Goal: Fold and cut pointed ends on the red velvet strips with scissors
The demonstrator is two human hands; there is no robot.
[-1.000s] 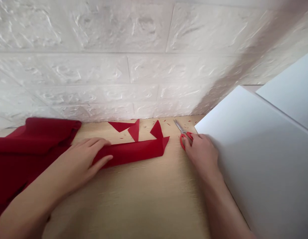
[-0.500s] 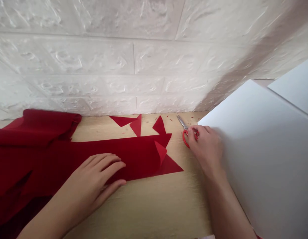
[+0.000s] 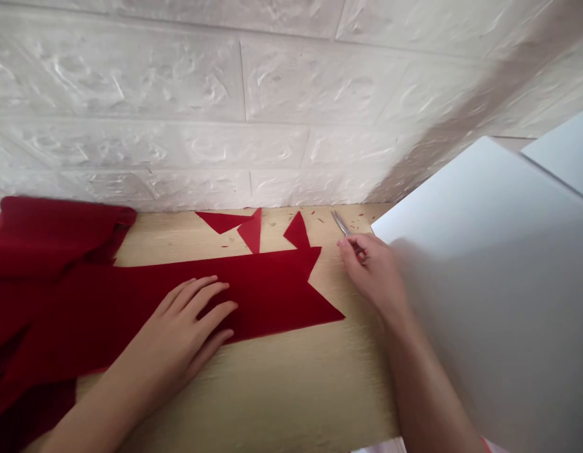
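A long strip of red cloth (image 3: 267, 286) lies flat on the pale wooden table, its right end cut into a V notch with two points. My left hand (image 3: 190, 327) rests on this strip, palm down and fingers stretched out, holding nothing. To the right of the notch, my right hand (image 3: 373, 267) is closed around the handles of a pair of scissors (image 3: 341, 223). Only the metal blades show clearly, pointing toward the wall; the hand covers most of the red handles. Triangular red scraps (image 3: 297, 231) lie just behind the strip.
More red cloth (image 3: 60, 229) is bunched at the left. A white textured brick-pattern wall (image 3: 282, 145) rises behind the table (image 3: 300, 390). Large white panels (image 3: 499, 264) stand on the right, close beside my right arm. Tiny red snippets lie near the blades.
The lighter folded flap at the strip's notched end now lies flat or is gone. My right hand has closed further over the scissors' handles. The view has shifted slightly.
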